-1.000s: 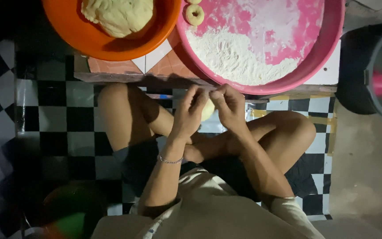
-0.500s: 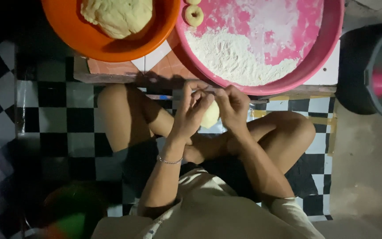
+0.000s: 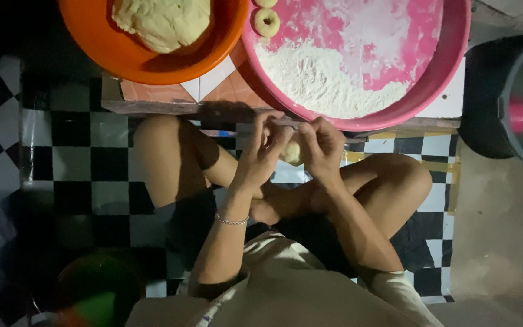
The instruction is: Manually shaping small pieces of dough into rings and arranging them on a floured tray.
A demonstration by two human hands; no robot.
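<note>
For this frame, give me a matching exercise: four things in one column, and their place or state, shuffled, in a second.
Things:
1. big dough mass
2. loose flour
3. dough ring
4. small dough piece

Places:
A. heaped in the pink basin
B. pinched between left hand and right hand
C. in the orange bowl
D. on the pink basin's floor, beyond the flour

Pairs: 1-C, 2-A, 3-D, 4-B
</note>
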